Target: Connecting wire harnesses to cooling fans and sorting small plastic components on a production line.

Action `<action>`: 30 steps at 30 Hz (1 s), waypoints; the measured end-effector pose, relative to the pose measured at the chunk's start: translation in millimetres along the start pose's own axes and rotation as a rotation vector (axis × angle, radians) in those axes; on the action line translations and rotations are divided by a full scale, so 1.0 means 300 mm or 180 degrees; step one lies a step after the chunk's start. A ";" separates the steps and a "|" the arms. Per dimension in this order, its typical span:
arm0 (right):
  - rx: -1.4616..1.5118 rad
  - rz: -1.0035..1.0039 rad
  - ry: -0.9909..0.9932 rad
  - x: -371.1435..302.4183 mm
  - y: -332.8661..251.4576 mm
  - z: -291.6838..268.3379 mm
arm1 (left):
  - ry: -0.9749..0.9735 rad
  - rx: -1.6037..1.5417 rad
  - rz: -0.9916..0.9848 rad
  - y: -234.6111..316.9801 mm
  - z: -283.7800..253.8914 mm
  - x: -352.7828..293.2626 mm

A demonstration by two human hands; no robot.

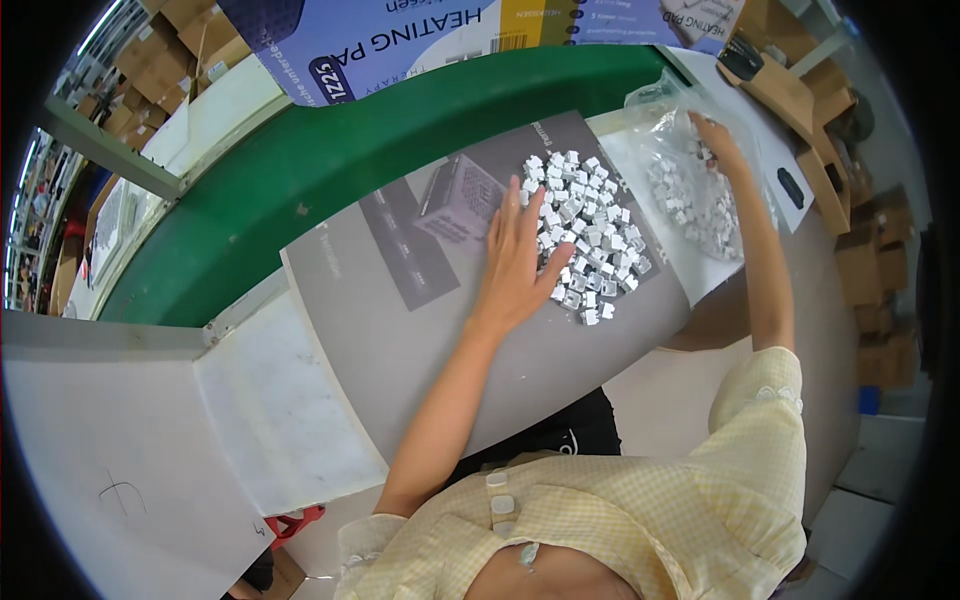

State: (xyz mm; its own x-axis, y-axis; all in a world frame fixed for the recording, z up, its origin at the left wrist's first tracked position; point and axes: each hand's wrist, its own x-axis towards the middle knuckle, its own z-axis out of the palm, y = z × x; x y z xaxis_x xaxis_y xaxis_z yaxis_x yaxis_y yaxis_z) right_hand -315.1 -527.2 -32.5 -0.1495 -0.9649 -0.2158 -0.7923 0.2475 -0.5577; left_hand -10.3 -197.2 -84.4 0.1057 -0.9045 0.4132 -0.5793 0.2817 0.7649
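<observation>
A pile of small white and clear plastic pieces (595, 235), boxy like keyboard switches, lies on a large grey printed sheet (400, 350). My left hand (520, 262) rests at the pile's left edge, fingers stretched and apart, touching some pieces and gripping none. To the right, a clear plastic bag (680, 195) with more of the same pieces lies on a white surface. My right hand (718, 142) is at the upper part of this bag, its fingers bent on the film. The fingertips are partly hidden, so whether pieces are in them cannot be made out.
A green conveyor belt (240, 210) curves behind the sheet. Beyond it stands a blue and white carton (400, 60). An open brown cardboard box (800, 110) and a small black object (790, 187) are at the right. A white panel (120, 420) borders the left side.
</observation>
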 end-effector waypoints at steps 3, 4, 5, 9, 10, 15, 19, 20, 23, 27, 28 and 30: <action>0.0048 -0.0276 0.0253 -0.252 -0.108 -0.046 | 0.0042 -0.0041 0.0021 0.007 0.006 -0.002; -0.0414 -0.0423 0.0313 -0.323 -0.141 -0.057 | 0.0059 -0.0050 0.0028 0.006 0.003 -0.006; -0.0880 -0.0557 0.0390 -0.380 -0.153 -0.060 | 0.0067 -0.0075 0.0050 0.009 0.007 -0.003; -0.0944 -0.2301 0.1266 -0.585 -0.129 0.089 | 0.0147 -0.0192 0.0141 0.018 0.017 0.007; -0.0818 -0.2407 0.1239 -0.717 -0.191 0.177 | 0.0208 -0.0407 -0.0046 0.010 0.006 0.009; -0.0848 -0.3292 0.0861 -0.991 -0.257 0.463 | 0.0333 -0.2566 -0.0741 -0.070 0.006 0.020; -0.0991 -0.3517 0.0863 -1.020 -0.246 0.534 | 0.0367 -0.2394 -0.0650 -0.069 -0.024 0.050; -0.1004 -0.3593 0.0973 -1.022 -0.243 0.532 | 0.0378 -0.2375 -0.0821 -0.050 -0.017 0.044; -0.0896 -0.3617 0.0919 -1.038 -0.215 0.504 | 0.0180 -0.1850 -0.0859 -0.010 -0.028 0.029; -0.0799 -0.3491 0.0873 -1.088 -0.201 0.483 | 0.0289 -0.1916 -0.0822 -0.042 -0.027 0.019; -0.0709 -0.3221 0.0484 -1.095 -0.187 0.483 | 0.0250 -0.1933 -0.0778 -0.031 -0.026 0.019; -0.0740 -0.3342 0.0804 -1.107 -0.156 0.481 | 0.0339 -0.1695 -0.0605 -0.011 -0.017 0.014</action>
State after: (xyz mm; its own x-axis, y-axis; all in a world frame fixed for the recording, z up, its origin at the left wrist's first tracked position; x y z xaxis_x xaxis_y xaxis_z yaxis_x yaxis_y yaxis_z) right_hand -143.1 -205.8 -50.4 0.5671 -0.6822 0.4614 -0.6840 -0.7022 -0.1976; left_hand -3.8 -200.3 -82.5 0.2651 -0.9255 0.2706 -0.0583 0.2647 0.9626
